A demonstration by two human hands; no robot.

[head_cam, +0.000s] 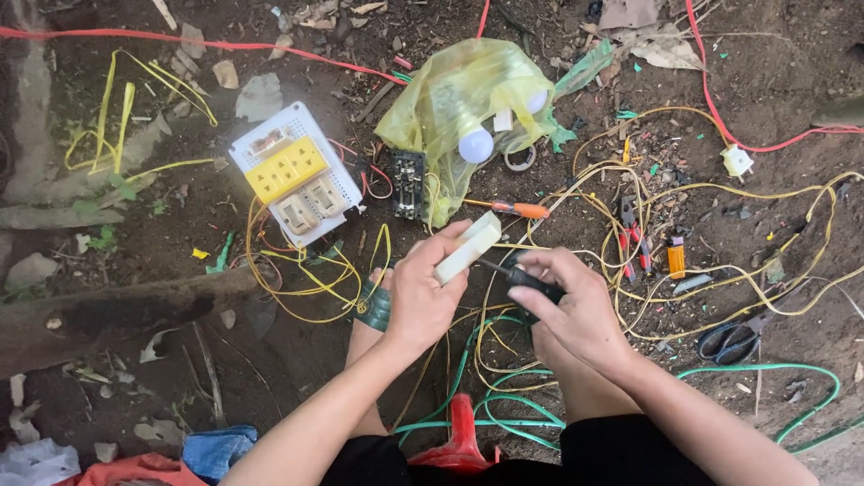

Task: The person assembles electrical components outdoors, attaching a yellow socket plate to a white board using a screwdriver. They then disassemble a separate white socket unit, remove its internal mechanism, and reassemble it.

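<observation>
While the left hand (pixel 423 292) grips a cream plastic block (pixel 468 247) by its lower end, tilted up off the dirt, the right hand (pixel 567 301) closes its fingers around a black-handled screwdriver (pixel 526 281) and brings the tip right against the block's lower side. It looks like a screw is being worked here (the screw itself is too small to see), so the step in hand reads as fastening or loosening something on that block. Judging from the angle, the next move calls for a steady left grip and the tip kept square, because the block is held in the air with nothing beneath it to brace against. Room is tight: yellow wires (pixel 576 234) loop directly under and around both hands, green cable (pixel 504 396) curls near the knees, and an orange-handled screwdriver (pixel 517 210) lies just beyond the block. Further left sits a white socket board (pixel 292 173) with yellow outlets, well apart; a yellow plastic bag (pixel 459 94) with bulbs lies ahead, and red-handled pliers (pixel 633 243) and scissors (pixel 731 342) rest to the right, clear of the elbows.
</observation>
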